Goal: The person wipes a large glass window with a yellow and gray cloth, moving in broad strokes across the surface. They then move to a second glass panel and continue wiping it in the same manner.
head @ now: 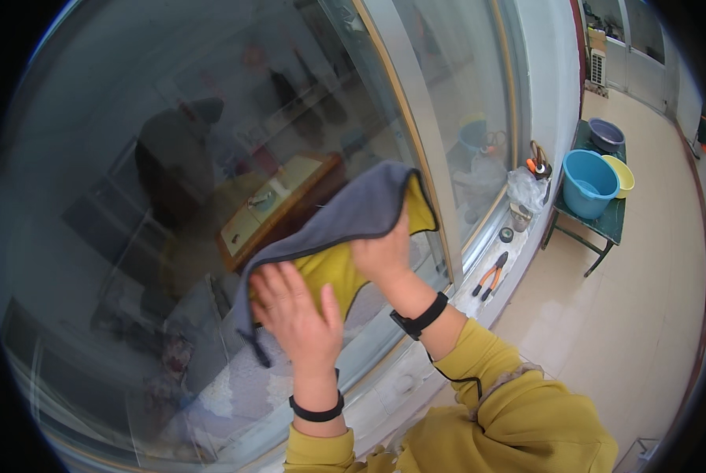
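Note:
A two-sided cloth (341,216), grey on one face and yellow on the other with a dark edging, lies spread against the glass pane of a sliding window (152,248). Flat on the cloth's lower left part rests my left hand (302,313), its fingers extended and partly under the folded grey edge. My right hand (385,248) holds the cloth farther right, near the metal window frame (429,148); its fingertips are hidden in the fold. Both wrists wear black bands. The glass shows reflections, and a wood-edged table (282,204) appears through or in it.
On the windowsill (471,313) lie orange-handled pliers (491,275), a roll of dark tape (506,235), a glass jar (519,217), a clear plastic bag (527,188) and scissors (539,158). A green bench (616,222) holds a blue bucket (590,183), a yellow basin (623,176) and a purple basin (606,135).

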The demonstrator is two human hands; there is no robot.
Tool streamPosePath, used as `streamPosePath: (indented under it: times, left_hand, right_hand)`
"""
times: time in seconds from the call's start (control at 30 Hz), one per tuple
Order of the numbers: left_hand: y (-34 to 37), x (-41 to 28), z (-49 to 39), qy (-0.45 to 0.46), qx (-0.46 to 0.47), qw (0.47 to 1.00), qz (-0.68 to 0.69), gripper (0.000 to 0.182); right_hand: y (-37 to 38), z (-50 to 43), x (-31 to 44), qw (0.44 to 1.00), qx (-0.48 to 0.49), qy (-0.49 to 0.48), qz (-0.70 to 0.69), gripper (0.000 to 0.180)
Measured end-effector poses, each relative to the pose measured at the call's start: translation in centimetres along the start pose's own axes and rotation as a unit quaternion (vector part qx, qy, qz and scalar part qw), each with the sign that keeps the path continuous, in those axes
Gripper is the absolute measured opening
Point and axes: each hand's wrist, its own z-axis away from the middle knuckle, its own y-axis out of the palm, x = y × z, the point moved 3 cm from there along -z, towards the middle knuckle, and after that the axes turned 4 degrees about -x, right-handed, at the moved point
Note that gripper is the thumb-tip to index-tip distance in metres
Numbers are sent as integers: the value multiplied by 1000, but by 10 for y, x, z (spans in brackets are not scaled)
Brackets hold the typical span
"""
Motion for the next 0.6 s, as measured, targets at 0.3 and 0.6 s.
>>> streamPosePath:
  times: [0.3, 0.6]
  left_hand:
    - [84, -86, 80, 79, 176, 959, 206, 71]
    - [0, 17, 72, -41, -60, 978, 194, 70]
  right_hand:
    - [-31, 177, -100, 958, 131, 246, 72, 42]
    - [-4, 113, 9, 986, 81, 67, -126, 30]
